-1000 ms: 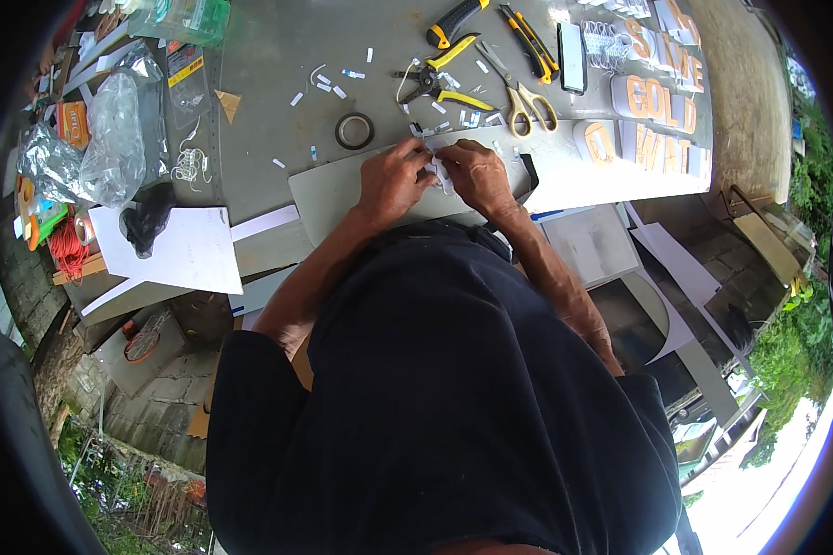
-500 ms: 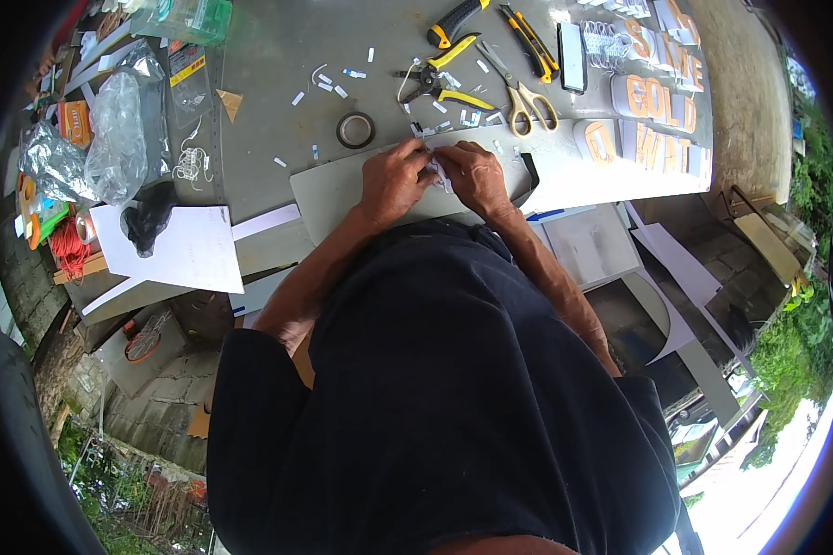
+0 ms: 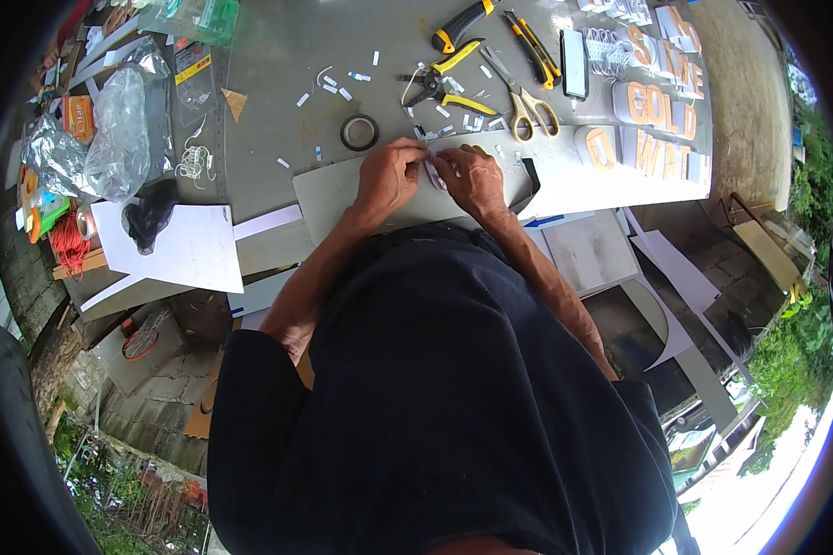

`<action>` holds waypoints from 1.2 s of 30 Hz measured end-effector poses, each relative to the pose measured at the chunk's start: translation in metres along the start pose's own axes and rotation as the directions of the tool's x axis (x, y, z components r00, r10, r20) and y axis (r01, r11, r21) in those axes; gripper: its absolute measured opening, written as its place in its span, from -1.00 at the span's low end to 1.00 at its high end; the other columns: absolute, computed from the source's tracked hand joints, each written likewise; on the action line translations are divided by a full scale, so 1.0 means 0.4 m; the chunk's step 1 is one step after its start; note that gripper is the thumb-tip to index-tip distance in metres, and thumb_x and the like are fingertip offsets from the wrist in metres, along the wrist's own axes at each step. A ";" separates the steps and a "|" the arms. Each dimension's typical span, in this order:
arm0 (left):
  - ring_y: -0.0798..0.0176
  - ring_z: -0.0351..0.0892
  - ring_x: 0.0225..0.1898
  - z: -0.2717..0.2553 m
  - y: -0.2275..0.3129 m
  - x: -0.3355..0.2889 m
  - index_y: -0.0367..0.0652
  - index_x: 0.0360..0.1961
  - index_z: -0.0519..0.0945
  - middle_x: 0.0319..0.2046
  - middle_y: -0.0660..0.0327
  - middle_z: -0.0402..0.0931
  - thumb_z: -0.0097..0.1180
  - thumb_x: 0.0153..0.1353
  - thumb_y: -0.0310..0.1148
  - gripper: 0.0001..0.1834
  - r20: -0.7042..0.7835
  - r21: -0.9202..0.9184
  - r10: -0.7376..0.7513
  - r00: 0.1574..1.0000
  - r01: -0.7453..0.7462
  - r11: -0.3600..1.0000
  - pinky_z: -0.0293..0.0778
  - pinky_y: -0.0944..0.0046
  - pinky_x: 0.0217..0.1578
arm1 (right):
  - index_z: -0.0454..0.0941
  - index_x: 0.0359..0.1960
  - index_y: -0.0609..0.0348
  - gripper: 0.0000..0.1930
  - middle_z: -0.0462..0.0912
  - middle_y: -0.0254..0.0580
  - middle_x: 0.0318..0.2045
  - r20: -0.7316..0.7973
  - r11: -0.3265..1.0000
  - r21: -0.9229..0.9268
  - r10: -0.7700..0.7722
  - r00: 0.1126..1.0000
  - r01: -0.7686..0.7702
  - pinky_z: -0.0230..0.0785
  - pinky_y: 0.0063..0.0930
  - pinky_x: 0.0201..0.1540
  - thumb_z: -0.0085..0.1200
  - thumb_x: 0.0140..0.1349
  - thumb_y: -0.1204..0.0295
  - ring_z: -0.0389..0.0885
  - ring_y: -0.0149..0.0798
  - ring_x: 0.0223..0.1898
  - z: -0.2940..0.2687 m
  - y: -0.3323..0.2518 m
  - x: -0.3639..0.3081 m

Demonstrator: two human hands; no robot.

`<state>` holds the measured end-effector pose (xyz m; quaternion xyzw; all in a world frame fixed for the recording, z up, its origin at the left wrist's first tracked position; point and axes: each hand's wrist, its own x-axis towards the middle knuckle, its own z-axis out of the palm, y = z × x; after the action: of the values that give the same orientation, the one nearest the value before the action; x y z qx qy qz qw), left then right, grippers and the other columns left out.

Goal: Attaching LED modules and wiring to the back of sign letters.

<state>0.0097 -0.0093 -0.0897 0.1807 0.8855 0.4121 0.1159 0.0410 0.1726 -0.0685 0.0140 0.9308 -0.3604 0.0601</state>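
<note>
You are holding 1 small white piece [image 3: 436, 176] between your 2 hands, above the grey sheet [image 3: 329, 192]. Your right hand's [image 3: 475, 178] fingers are pinching it; whether your left hand's [image 3: 389, 176] fingers are gripping, I cannot tell. Better you are steadying with 1 hand, pressing gently with the other. On the worktop [image 3: 287, 55] are lying 1 tape roll [image 3: 343, 133] at 10 o'clock, 1 pliers [image 3: 429, 86] at 12, 1 scissors [image 3: 516, 90] at 2.
</note>
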 end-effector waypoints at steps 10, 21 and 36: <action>0.37 0.75 -0.38 -0.004 0.009 0.041 -0.35 -0.18 0.74 -0.38 0.13 0.76 0.25 0.21 -0.54 -0.83 0.025 -0.340 -0.311 0.950 0.301 0.891 0.62 0.37 -0.35 | 0.56 -0.43 0.19 -0.82 0.65 -0.08 -0.43 -0.067 0.966 -0.239 -0.113 0.991 0.094 0.48 -0.03 -0.26 0.22 0.09 0.34 0.64 0.02 -0.27 0.047 0.003 0.020; 0.35 0.73 -0.45 -0.047 0.075 0.051 -0.31 -0.18 0.73 -0.44 0.17 0.73 0.25 0.37 -0.22 -0.69 0.326 -0.463 -0.529 0.784 0.620 0.634 0.61 0.37 -0.45 | 0.52 -0.37 0.16 -0.85 0.63 -0.17 -0.42 -0.155 0.963 -0.043 -0.271 0.950 0.268 0.45 -0.13 -0.26 0.25 0.04 0.54 0.58 -0.06 -0.30 0.011 0.012 0.001; 0.47 0.61 -0.43 -0.025 0.027 0.022 -0.31 -0.20 0.75 -0.46 0.24 0.70 0.26 0.37 -0.40 -0.83 0.155 -0.603 -0.302 0.941 0.332 0.726 0.55 0.43 -0.35 | 0.74 -0.25 0.25 -0.75 0.73 -0.11 -0.35 0.123 0.969 0.245 -0.043 0.991 0.012 0.54 -0.30 -0.24 0.38 0.18 0.30 0.70 -0.20 -0.38 -0.045 -0.003 0.027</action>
<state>0.0005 -0.0062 -0.0756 -0.0120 0.7149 0.6497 0.2580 0.0282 0.1837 -0.0561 -0.0147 0.8738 -0.4729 0.1123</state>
